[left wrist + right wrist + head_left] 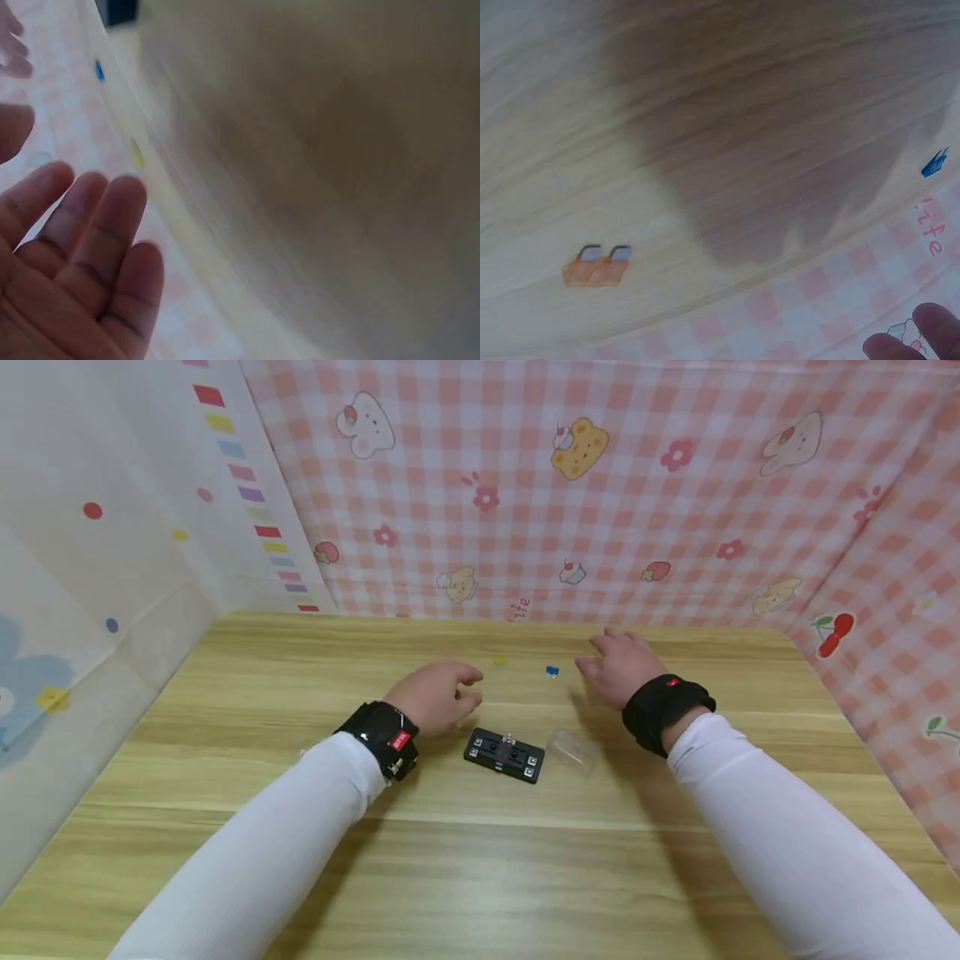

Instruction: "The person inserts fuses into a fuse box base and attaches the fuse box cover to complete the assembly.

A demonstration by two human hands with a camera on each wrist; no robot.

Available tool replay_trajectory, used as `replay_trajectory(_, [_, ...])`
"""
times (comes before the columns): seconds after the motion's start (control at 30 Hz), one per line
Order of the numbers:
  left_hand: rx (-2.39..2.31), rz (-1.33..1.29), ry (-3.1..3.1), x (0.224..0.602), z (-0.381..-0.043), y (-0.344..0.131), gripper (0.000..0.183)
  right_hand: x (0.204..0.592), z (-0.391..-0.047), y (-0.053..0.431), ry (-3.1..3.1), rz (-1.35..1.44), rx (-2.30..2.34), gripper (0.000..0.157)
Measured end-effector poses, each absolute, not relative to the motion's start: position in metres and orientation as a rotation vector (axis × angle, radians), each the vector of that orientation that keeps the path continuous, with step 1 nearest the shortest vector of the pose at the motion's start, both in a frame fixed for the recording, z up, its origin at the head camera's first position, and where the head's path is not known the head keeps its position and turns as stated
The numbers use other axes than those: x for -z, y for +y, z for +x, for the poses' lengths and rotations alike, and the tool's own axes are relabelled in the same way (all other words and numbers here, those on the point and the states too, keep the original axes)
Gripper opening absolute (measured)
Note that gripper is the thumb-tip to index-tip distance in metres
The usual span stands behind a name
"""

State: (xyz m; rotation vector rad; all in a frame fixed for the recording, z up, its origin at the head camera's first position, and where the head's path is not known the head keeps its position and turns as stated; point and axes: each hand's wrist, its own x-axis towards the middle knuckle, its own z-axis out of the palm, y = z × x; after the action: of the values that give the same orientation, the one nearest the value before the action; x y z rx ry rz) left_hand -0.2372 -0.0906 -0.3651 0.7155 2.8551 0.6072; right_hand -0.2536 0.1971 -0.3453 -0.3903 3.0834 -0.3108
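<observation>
My left hand (435, 695) is held over the table with relaxed fingers and holds nothing; its fingers (112, 232) are slightly bent in the left wrist view. Just beyond its fingertips lies a small yellow blade fuse (500, 662). A blue blade fuse (552, 672) lies between the hands, nearer the right one. My right hand (624, 667) is spread above the table at the back right, with nothing in it. An orange blade fuse (596, 270) with two metal prongs shows in the right wrist view; in the head view I cannot make it out.
A black fuse holder (504, 756) with metal terminals lies in front of the hands. Beside it, on its right, is a clear plastic cover (572, 752). Patterned cloth walls (480, 460) border the wooden table (480, 860) at the back and sides.
</observation>
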Motion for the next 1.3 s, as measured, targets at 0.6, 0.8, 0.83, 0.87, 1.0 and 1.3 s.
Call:
replay_trajectory(0.6, [-0.64,0.765,2.676,0.377,-0.191,-0.09,0.048,0.339,-0.246,0.231,3.043,-0.3,0.429,0.039])
replay_trajectory(0.8, [-0.548,0.734,2.766,0.376,-0.187,-0.088,0.037,0.337,-0.245,0.239,3.027,-0.252,0.408,0.038])
replay_trajectory(0.83, [-0.536,0.73,2.778,0.376,-0.187,-0.087,0.035,0.337,-0.245,0.241,3.025,-0.248,0.399,0.038])
replay_trajectory(0.87, [-0.526,0.725,2.787,0.376,-0.186,-0.087,0.033,0.338,-0.244,0.243,3.023,-0.242,0.388,0.037])
replay_trajectory(1.0, [-0.502,0.718,2.821,0.376,-0.185,-0.087,0.028,0.338,-0.241,0.25,2.981,-0.212,0.393,0.038])
replay_trajectory(1.3, [-0.433,0.709,2.854,0.371,-0.182,-0.09,0.028,0.337,-0.241,0.279,2.926,-0.188,0.306,0.035])
